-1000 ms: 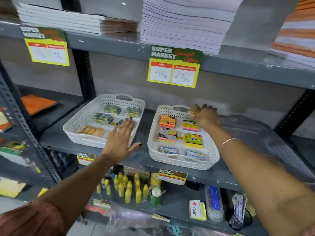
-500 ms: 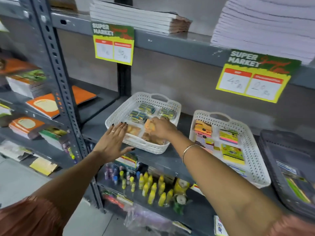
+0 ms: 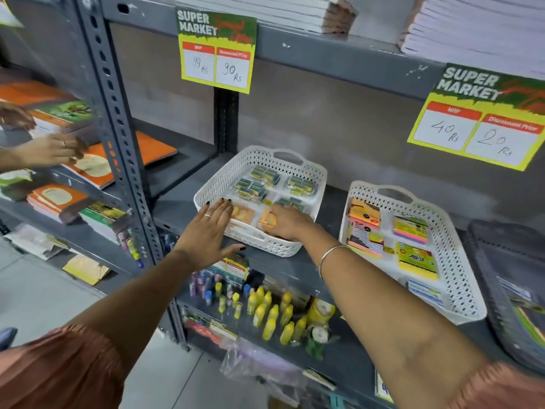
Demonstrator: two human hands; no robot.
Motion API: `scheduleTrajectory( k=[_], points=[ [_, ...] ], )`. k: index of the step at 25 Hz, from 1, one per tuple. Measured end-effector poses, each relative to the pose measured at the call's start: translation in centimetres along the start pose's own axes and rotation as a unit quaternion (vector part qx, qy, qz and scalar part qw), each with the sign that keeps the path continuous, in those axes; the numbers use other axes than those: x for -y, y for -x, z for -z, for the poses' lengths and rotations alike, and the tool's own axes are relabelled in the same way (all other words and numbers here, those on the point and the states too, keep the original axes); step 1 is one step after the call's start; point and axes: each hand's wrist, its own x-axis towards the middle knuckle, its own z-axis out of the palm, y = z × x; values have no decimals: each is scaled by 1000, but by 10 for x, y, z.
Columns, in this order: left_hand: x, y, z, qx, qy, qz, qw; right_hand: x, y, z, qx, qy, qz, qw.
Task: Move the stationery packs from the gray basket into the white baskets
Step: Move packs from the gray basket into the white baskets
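Two white baskets stand on the grey middle shelf. The left white basket (image 3: 320, 178) holds green packs at the back and orange packs at the front. My right hand (image 3: 287, 222) is inside its front part, fingers closed on an orange pack (image 3: 267, 220). My left hand (image 3: 209, 234) lies flat and open on that basket's front left rim, beside another orange pack (image 3: 242, 214). The right white basket (image 3: 458, 261) holds several colourful sticky-note packs. The gray basket (image 3: 483, 240) sits at the far right, with packs inside it, partly cut off.
Another person's hand (image 3: 50, 149) reaches at orange notebooks on the shelves to the left. A perforated steel upright (image 3: 118, 137) divides the two shelf units. Yellow glue bottles (image 3: 271, 314) stand on the shelf below. Price tags (image 3: 216, 51) hang from the upper shelf edge.
My right hand carried an orange pack from over the right white basket into the front of the left white basket. The left hand stayed on that basket's rim. The view swung left.
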Motion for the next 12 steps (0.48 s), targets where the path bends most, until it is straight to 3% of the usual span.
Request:
scheduleTrajectory(
  k=[3, 7, 12],
  points=[
    [0, 0, 0, -17, -4, -2, 1000, -1, 7, 6, -19, -12, -2, 1000],
    [-9, 1, 5, -53, -2, -3, 999, -18, 24, 30, -122, -39, -26, 991],
    [-89, -26, 35, -91, 57, -71, 992, -91, 62, 46, -240, -53, -127, 961]
  ],
)
